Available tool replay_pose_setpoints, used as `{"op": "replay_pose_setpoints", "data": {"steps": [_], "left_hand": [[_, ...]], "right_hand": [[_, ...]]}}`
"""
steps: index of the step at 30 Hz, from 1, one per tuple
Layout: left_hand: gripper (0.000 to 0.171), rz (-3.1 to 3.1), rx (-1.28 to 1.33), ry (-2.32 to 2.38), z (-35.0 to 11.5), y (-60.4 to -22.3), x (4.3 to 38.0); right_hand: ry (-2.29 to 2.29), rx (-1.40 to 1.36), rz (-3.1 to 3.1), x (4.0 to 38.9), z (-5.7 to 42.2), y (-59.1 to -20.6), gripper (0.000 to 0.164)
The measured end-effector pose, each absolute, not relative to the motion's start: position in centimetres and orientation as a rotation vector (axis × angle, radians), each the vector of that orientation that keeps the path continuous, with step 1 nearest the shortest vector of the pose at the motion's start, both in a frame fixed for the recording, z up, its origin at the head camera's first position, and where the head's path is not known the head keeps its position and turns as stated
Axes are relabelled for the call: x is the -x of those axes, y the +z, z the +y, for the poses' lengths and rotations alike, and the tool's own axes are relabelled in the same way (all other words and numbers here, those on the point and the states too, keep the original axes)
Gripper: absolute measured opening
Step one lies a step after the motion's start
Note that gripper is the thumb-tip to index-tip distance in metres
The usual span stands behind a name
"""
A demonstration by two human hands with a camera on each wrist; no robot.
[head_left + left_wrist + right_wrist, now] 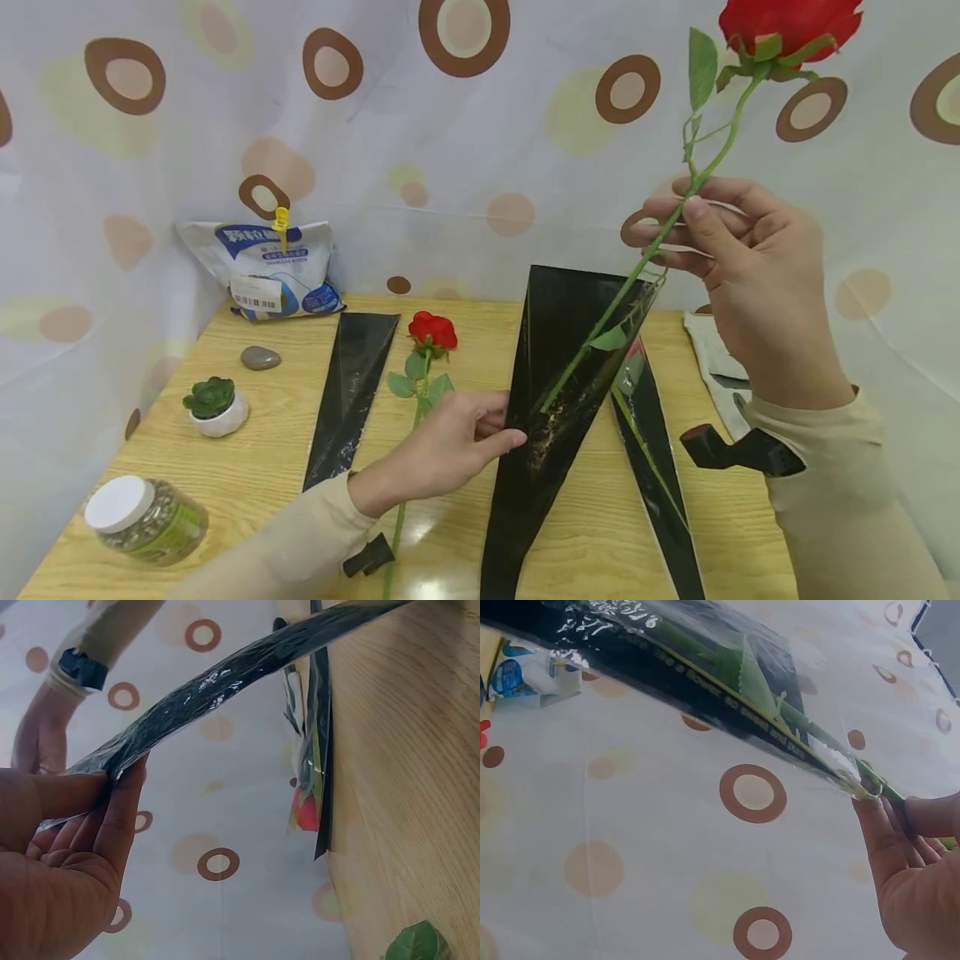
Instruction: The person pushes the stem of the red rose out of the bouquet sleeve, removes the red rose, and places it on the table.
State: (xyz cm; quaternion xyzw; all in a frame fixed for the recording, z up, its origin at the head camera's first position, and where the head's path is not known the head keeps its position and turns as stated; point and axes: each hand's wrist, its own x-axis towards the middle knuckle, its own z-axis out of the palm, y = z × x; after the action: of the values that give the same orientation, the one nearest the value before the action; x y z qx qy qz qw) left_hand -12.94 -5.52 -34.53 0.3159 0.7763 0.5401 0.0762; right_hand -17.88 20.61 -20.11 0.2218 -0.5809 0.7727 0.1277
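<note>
My right hand (765,267) pinches the green stem of a red artificial rose (806,29), raised at the upper right. The stem slants down into a clear-fronted, black-backed flower sleeve (517,508), whose lower end narrows. My left hand (442,446) grips that sleeve by its left edge, thumb in front. In the left wrist view, the left thumb and fingers (116,817) pinch the sleeve's film. The right wrist view shows a leaf (750,682) inside the sleeve and the right hand (915,877) at its mouth, holding the stem.
On the wooden table (247,467) lie another rose (433,332), a flat black sleeve (352,383) and a sleeved rose (660,500). Around them are a jar (161,525), a potted succulent (217,412), a grey stone (260,357), a white-blue bag (277,271) and a pale cloth (708,358).
</note>
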Motion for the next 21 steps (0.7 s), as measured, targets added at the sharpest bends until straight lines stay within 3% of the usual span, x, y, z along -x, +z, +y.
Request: {"op": "replay_pose_setpoints", "data": {"steps": [9, 14, 17, 21], "left_hand": [[0.041, 2.349, -0.991, 1.562, -5.6, -34.7, 13.0], [0.022, 2.374, -0.928, 1.541, -5.7, -34.8, 13.3], [0.025, 2.361, -0.885, 1.534, -6.0, -35.0, 13.9], [0.01, 2.347, -0.77, 1.571, -6.7, -35.5, 15.4]], "right_hand": [[2.335, -0.547, -1.419, 18.1, 21.9, -18.8, 0.04], [2.306, -0.546, -1.224, 18.3, 23.5, -17.8, 0.038], [2.252, -0.557, -1.15, 18.2, 25.0, -17.6, 0.034], [2.216, -0.575, -1.138, 18.1, 26.9, -18.1, 0.032]]}}
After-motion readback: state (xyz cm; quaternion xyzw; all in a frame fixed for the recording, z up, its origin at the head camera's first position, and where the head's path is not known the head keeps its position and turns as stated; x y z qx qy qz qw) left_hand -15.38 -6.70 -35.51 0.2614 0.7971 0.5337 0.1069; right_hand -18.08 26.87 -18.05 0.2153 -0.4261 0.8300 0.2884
